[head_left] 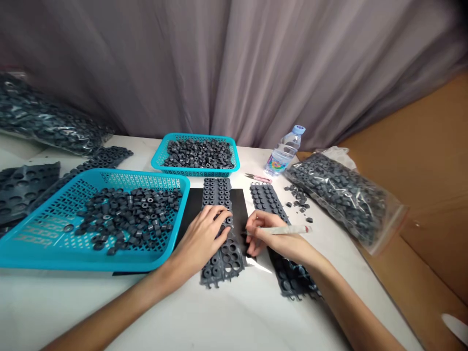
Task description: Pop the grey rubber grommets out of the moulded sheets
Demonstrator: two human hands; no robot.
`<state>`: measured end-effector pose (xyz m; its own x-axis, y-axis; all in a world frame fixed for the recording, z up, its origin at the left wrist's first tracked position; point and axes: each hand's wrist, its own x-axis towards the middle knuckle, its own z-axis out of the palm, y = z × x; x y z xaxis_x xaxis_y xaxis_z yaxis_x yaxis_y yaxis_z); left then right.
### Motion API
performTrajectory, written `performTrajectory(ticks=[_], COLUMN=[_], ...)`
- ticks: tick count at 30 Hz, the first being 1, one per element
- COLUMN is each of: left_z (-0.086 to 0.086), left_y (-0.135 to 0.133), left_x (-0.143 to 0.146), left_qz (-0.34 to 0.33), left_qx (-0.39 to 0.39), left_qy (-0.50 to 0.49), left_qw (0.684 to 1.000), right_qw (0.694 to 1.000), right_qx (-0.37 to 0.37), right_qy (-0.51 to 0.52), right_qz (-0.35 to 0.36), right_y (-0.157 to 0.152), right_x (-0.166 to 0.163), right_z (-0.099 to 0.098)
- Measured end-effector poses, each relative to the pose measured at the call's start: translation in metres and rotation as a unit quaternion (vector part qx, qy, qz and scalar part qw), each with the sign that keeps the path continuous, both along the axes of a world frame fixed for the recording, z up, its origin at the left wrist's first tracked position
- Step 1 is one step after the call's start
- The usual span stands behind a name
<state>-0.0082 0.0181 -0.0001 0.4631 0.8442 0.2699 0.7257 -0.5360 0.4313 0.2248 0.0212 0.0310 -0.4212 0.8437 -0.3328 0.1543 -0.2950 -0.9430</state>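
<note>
My left hand (204,234) rests on a dark grey rubber sheet (216,191) with rows of round rings and holes. Its fingers are bent a little and apart, with nothing visible between them. Several holes near the sheet's front end are empty. A slim white pen-like tool (288,229) with a red end is gripped in my right hand (270,236); the tool's tip is hidden by the fingers. That hand is just right of the sheet, above the gap beside a second studded rubber sheet (268,197). Under the first sheet lies a black board (239,197).
Two blue baskets, a large near one (84,265) and a smaller far one (199,170), hold small grey rubber rings. A water bottle (283,152), pink-handled snips (259,178), loose grey pieces (298,195) and a filled bag (340,195) lie right. Another bag (47,117) is left.
</note>
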Motion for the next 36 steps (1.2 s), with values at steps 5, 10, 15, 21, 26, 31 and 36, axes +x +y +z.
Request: performTrajectory(ticks=[5,10,15,21,26,31,36], left_z=[0.002,-0.003,-0.002,-0.005,-0.008,-0.008,-0.010], left_y=[-0.006,-0.002,0.004,0.007,0.008,0.007,0.006], left_x=[-0.002,-0.001,0.002,0.001,0.001,0.002,0.003], left_qz=[-0.006,-0.009,-0.013,-0.039,-0.038,-0.027,-0.024], left_qx=[0.000,-0.004,0.010,0.005,-0.003,-0.013,-0.016], left_qy=[0.014,-0.013,-0.044,-0.041,-0.051,-0.069,-0.083], left_qw=[1.000,1.000,0.999,0.998,0.998,0.997,0.996], right_qw=[0.994,0.994,0.992,0.989,0.990,0.990,0.990], right_qx=[0.096,0.100,0.112,0.135,0.127,0.127,0.133], right_qy=[0.007,0.016,0.030,0.011,0.017,0.018,0.017], right_qz=[-0.060,-0.053,-0.054,-0.054,-0.057,-0.058,-0.049], right_y=[0.007,0.007,0.008,0.011,0.013,0.013,0.013], right_x=[-0.004,-0.016,-0.018,-0.019,-0.020,-0.021,-0.020], right_z=[-0.008,-0.023,-0.028,-0.029,-0.029,-0.028,-0.031])
